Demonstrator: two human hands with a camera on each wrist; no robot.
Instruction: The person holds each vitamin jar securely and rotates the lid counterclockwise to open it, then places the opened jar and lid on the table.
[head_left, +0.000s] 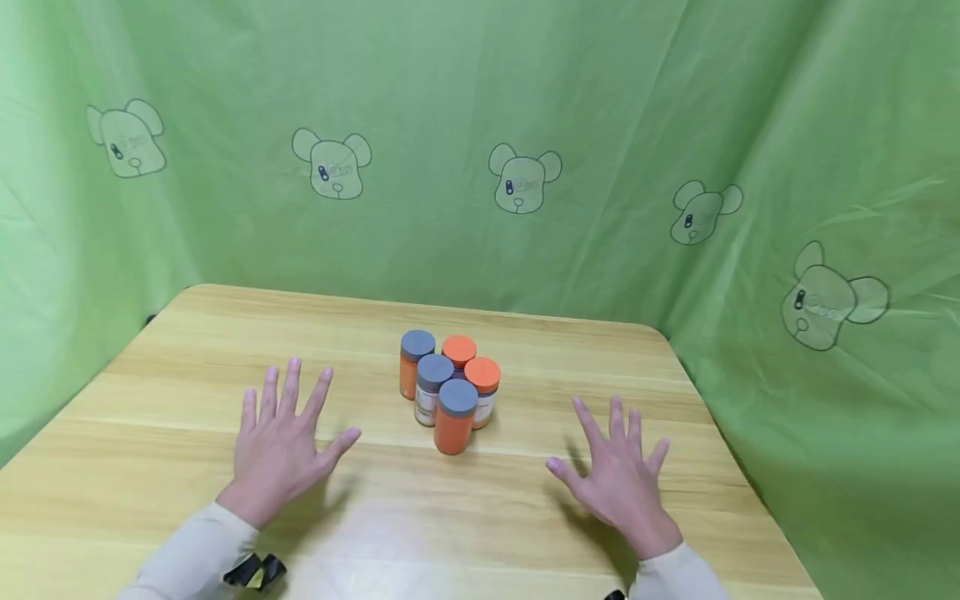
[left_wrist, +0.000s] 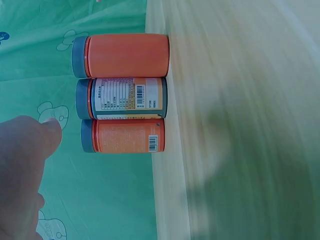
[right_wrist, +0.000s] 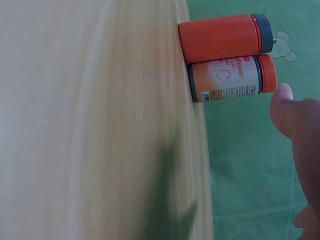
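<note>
Left sleeve: pale cuff [head_left: 195, 542] at the bottom edge, a black fitting [head_left: 255, 572] beside it.
Left hand: palm down [head_left: 277, 458] over the table [head_left: 510, 533], fingers and thumb spread wide, holding nothing, left of the bottles and apart from them.
Right hand: likewise spread wide [head_left: 618, 483], holding nothing, right of the bottles; its shadow falls on the wood.
Right sleeve: pale cuff [head_left: 675, 575], a dark piece [head_left: 615, 595] just showing beside it.
Front bottle: grey lid, orange body [head_left: 453, 432], upright between the hands; it partly covers the two behind.
Middle pair: a grey-lidded, labelled bottle [head_left: 427, 400] on the left and an orange-lidded, labelled bottle [head_left: 483, 379] on the right, both upright.
Back pair: a grey-lidded orange bottle [head_left: 408, 375] on the left; a rear orange-lidded bottle [head_left: 459, 348] on the right, its body mostly blocked.
Left hand's side: grey-lidded bottles stand between it and the orange lids.
Curtain: green cloth [head_left: 427, 83] with bear-head prints, behind the table and along both sides.
</note>
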